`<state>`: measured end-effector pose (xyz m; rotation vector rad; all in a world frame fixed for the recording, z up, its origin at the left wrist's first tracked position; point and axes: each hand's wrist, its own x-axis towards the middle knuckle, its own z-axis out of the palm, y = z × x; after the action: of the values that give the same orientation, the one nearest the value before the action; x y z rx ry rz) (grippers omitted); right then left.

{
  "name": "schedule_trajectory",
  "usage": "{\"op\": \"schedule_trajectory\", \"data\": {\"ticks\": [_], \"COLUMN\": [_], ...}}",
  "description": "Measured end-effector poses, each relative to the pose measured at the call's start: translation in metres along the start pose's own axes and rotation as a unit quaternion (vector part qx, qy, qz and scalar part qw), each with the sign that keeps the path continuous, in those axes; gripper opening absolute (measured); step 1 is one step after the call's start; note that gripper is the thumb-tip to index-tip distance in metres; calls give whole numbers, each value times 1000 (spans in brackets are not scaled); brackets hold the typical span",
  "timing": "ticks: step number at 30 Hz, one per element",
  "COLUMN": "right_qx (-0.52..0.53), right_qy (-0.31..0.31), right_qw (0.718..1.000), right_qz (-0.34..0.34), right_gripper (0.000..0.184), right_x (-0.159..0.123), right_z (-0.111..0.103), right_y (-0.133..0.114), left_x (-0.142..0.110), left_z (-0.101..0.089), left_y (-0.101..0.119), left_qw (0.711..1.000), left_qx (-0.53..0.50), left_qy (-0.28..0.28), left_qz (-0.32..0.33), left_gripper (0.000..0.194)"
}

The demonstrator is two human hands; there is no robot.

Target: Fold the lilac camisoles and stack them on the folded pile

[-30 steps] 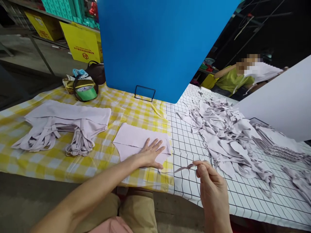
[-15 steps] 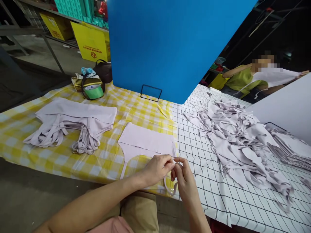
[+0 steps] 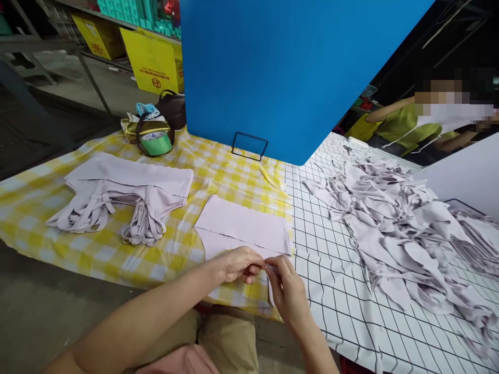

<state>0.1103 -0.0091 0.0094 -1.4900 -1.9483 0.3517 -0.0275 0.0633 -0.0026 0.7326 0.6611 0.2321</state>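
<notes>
A pale lilac strappy garment (image 3: 245, 221) lies flat before me on the yellow checked cloth, its wide folded band away from me. Over its near right corner, my left hand (image 3: 242, 264) and my right hand (image 3: 287, 288) meet fingertip to fingertip. Both are closed in a pinch on the garment's thin strap (image 3: 271, 295), which hangs below my right fingers. The exact bit between the fingertips is mostly hidden. Left of it sits a stack of like garments (image 3: 128, 174), their straps bunched toward me.
A heap of lilac garments (image 3: 390, 223) covers the white grid cloth (image 3: 327, 275) at right. A blue panel (image 3: 280, 78) with a wire stand rises behind. Green tape (image 3: 156, 144) and a dark bag (image 3: 172, 110) stand at the back left. Another person (image 3: 405, 124) holds fabric beyond.
My hands have moved slightly left and down along the strap, and my right hand has turned so its back faces up more. The other person's fabric has shifted.
</notes>
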Motion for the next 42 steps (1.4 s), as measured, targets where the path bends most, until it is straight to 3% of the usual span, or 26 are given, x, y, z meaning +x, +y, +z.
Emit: {"op": "schedule_trajectory", "data": {"ticks": [3, 5, 6, 8, 10, 11, 13, 16, 18, 23, 26, 34, 42], "right_qx": [1, -5, -10, -16, -15, -14, -12, -10, -9, -8, -15, -27, -44], "right_qy": [-1, -6, -9, -16, -25, -28, -31, -38, -41, -44, -49, -43, -46], "right_qw": [1000, 999, 997, 990, 983, 980, 977, 976, 975, 974, 974, 974, 974], "right_qz": [2, 45, 75, 137, 183, 198, 212, 214, 217, 221, 220, 221, 215], "right_gripper": [15, 16, 16, 18, 19, 19, 21, 22, 22, 22, 24, 25, 23], "right_x": [6, 10, 13, 18, 24, 27, 32, 36, 37, 38, 40, 42, 44], "right_z": [1, 3, 4, 9, 13, 15, 18, 19, 18, 17, 17, 17, 18], "right_y": [5, 11, 15, 23, 32, 37, 43, 49, 49, 48, 47, 49, 52], "left_x": [3, 6, 9, 14, 20, 23, 29, 35, 38, 44, 48, 52, 54], "left_z": [-4, -7, -9, -13, -18, -20, -23, -25, -27, -35, -39, -40, -42], "left_y": [4, 5, 6, 7, 9, 10, 13, 16, 16, 17, 18, 21, 21], "left_qw": [998, 974, 937, 805, 670, 625, 563, 505, 503, 610, 644, 682, 688], "left_qx": [65, 211, 309, 507, 648, 695, 758, 805, 805, 714, 685, 652, 646], "left_qy": [3, 67, 122, 216, 228, 209, 175, 148, 148, 180, 184, 187, 186], "left_qz": [-2, 56, 108, 220, 281, 287, 278, 273, 278, 291, 287, 272, 272], "left_gripper": [19, 18, 18, 12, 6, 8, 6, 20, 23, 13, 13, 14, 15]}}
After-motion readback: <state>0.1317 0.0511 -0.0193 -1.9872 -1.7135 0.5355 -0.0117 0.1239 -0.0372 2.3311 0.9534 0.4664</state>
